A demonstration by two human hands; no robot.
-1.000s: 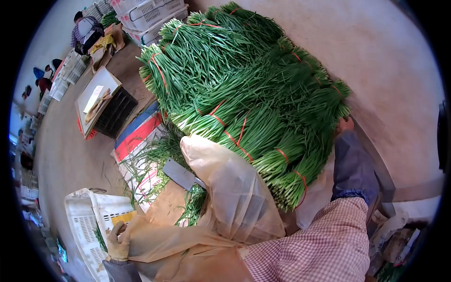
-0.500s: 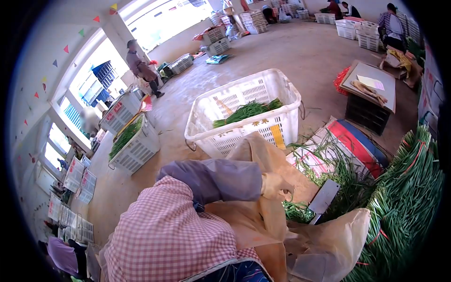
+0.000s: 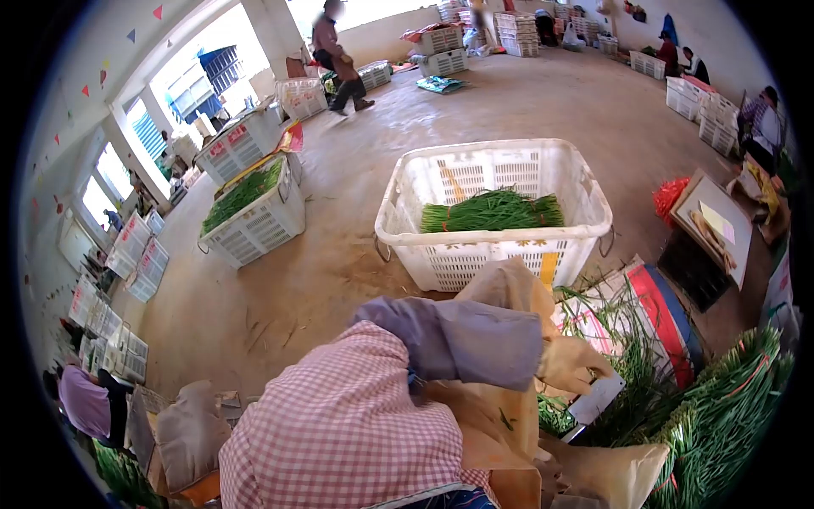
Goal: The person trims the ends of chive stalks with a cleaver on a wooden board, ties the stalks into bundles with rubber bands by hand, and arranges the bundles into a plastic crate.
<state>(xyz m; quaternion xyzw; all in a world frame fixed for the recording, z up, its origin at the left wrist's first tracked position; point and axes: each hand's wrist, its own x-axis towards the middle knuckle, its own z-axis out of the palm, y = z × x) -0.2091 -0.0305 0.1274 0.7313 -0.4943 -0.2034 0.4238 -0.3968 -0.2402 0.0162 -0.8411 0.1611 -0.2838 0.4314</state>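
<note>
My left hand (image 3: 578, 365), in a tan glove below a purple oversleeve, reaches right with its fingers stretched apart and holds nothing that I can see. Just below its fingers is the metal blade of a cleaver (image 3: 597, 399), lying among loose green chive stalks (image 3: 632, 403). Near the bottom, tan cloth covers most of my right hand (image 3: 549, 468), so its fingers do not show clearly. Tied chive bundles (image 3: 721, 416) with red bands are heaped at the right. A white plastic crate (image 3: 492, 239) in front holds more chive bundles (image 3: 496, 210).
Another crate of chives (image 3: 253, 227) stands on the floor at left, beside a stacked crate (image 3: 242, 146). A low board-topped stand (image 3: 712, 225) is at right. A person (image 3: 337, 59) walks at the back, and another person (image 3: 85, 403) sits at lower left.
My left hand has moved right, with its fingers now stretched over the cleaver. The view has shifted, showing the crate's chives more fully. The standing person at the back is now walking.
</note>
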